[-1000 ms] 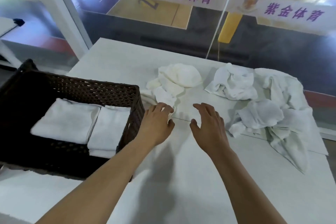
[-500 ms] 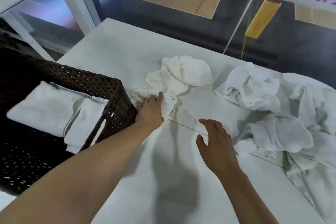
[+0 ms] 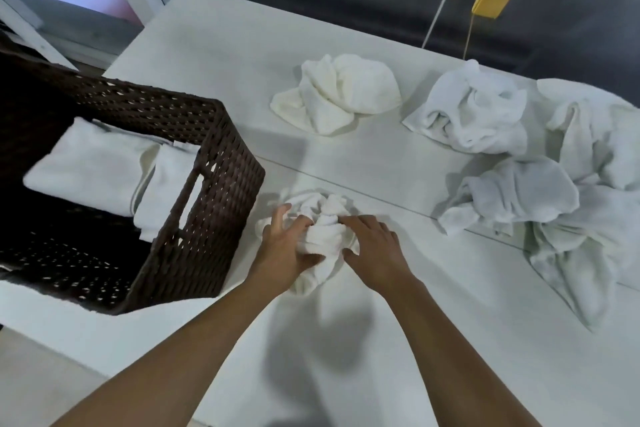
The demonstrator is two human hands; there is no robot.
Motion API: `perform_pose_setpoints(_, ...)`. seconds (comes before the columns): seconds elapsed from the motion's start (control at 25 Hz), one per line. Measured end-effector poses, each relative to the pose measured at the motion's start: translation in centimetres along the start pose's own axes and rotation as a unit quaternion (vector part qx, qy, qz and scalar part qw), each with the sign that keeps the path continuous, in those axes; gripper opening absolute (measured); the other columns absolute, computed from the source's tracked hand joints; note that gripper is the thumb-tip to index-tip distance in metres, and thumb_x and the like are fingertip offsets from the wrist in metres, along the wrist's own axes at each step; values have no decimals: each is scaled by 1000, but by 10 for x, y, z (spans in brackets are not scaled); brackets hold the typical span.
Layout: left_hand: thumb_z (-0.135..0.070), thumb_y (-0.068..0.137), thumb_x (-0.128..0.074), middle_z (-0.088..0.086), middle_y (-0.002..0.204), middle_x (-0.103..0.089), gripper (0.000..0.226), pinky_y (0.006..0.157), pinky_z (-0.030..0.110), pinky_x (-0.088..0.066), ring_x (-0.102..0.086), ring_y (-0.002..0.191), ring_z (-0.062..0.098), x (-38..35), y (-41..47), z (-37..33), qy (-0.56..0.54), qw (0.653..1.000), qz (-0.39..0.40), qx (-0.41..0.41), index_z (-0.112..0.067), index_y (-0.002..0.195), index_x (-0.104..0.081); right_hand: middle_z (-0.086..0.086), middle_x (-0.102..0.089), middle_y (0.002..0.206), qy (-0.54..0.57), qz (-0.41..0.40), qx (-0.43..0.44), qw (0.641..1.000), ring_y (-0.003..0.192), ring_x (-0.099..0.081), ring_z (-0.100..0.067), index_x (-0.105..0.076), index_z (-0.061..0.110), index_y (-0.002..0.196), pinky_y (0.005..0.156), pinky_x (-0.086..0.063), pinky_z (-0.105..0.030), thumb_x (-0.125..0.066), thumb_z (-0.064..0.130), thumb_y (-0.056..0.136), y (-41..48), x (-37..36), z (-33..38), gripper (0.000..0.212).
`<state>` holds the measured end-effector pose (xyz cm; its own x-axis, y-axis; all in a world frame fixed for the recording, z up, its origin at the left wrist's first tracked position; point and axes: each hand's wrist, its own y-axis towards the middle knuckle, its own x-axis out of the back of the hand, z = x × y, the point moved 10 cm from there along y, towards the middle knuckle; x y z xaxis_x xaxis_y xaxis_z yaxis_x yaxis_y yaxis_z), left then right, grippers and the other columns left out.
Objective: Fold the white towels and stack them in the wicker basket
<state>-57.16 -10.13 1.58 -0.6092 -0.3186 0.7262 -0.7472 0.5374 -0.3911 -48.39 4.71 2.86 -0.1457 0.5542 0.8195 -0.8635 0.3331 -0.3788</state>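
Looking at the head view: white tabletop [image 3: 221, 55] fills most of it. Dark brown wicker basket [image 3: 207, 218] sits on its left side, open top, cut-out handle in the wall facing the hands.

Right side of the tabletop: loose heap of white towels [image 3: 588, 184], unfolded and overlapping, one tail trailing toward me. Just left of the heap is a separate crumpled white towel [image 3: 471, 114]. A cream crumpled towel [image 3: 339, 94] lies at far centre, apart from both.

In the basket there are two folded towels side by side at the far end. The larger folded towel [image 3: 86, 166] is on the left. The narrower folded towel [image 3: 162, 191] is against the handle wall, and the two touch.

The bunched towel [image 3: 322, 218] lies on the tabletop just right of the basket, between my two hands and not in the basket. It is a wadded lump with no clean edges visible. Its long axis runs roughly away from me and toward me, with the near end tapering to a tail between the wrists.

Left hand [image 3: 287, 246]: fingers spread and dug into the folds on the lump's left side, thumb pressed into its near side, so it grips the cloth. Right hand [image 3: 375, 253]: fingers curled onto the lump's right side, thumb at its near edge, so it pinches the cloth. Both forearms come in from the bottom of the view.
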Motion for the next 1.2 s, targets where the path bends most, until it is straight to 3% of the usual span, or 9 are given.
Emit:
perform_pose_setpoints(0.2,-45,64,-86,-5,118,-49,66,90,36,-46,-50,109,18,-2,-42,28,-72,996,53,18,-35,118,-49,3,-51,143,23,-54,24,998,131,-47,-25,-64,25,108,106,-30,-37,-70,35,88,-35,-4,9,22)
perform_pose_setpoints(0.36,-41,70,-81,-6,108,-57,39,81,33,-52,-59,103,17,17,-70,23,-68,994,77,-43,-41,100,-55,3,-61,133,27,-138,29,990,123,-53,-20,-63,23,100,117,-26,-38,-66,30,92,-84,10,17,11)
perform_pose_setpoints(0.44,-49,73,-76,-5,97,-64,27,68,40,-60,-66,87,18,29,-82,14,-77,992,83,-59,-37,88,-57,7,-65,96,68,-152,18,986,88,-59,-13,-52,24,99,100,-44,-35,-57,25,98,-109,18,25,5)
perform_pose_setpoints(0.52,-41,84,-73,2,82,-66,20,54,43,-60,-67,72,22,46,-96,-6,-76,990,71,-90,-25,82,-60,11,-56,81,137,-157,-23,978,72,-54,-8,-45,24,101,67,-42,-27,-49,24,103,-131,27,29,5)
perform_pose_setpoints(0.72,-42,97,-58,0,74,-56,27,70,39,-49,-54,71,22,113,-117,-64,-27,977,-16,-210,-19,84,-62,9,-56,83,150,-249,-42,956,74,-54,-13,-47,24,103,64,-42,-31,-53,33,102,-181,64,42,12)
perform_pose_setpoints(0.88,-50,97,-56,-1,60,-47,50,66,39,-41,-47,62,20,151,-145,-105,-49,964,-34,-257,-6,72,-57,4,-55,101,70,-324,-114,937,94,-59,-22,-55,26,115,83,-39,-36,-66,37,91,-215,98,39,29)
perform_pose_setpoints(1.0,-47,97,-58,-1,52,-42,54,58,36,-33,-42,53,17,159,-165,-134,-89,959,-6,-268,-13,59,-42,13,-56,108,198,-329,-56,922,103,-59,-8,-54,40,120,90,-44,-31,-76,48,80,-235,101,69,46)
perform_pose_setpoints(1.08,-51,95,-58,3,52,-46,54,57,34,-35,-45,52,14,157,-180,-149,-86,953,27,-288,-13,58,-48,17,-56,112,254,-314,-25,914,107,-58,-3,-52,44,126,89,-46,-24,-78,52,78,-240,88,97,56)
perform_pose_setpoints(1.2,-52,94,-60,-5,53,-52,47,55,28,-35,-45,51,6,155,-200,-157,-73,941,70,-323,-25,56,-57,16,-59,115,305,-371,-30,877,109,-59,-4,-58,40,124,90,-50,-30,-70,39,92,-249,82,113,35)
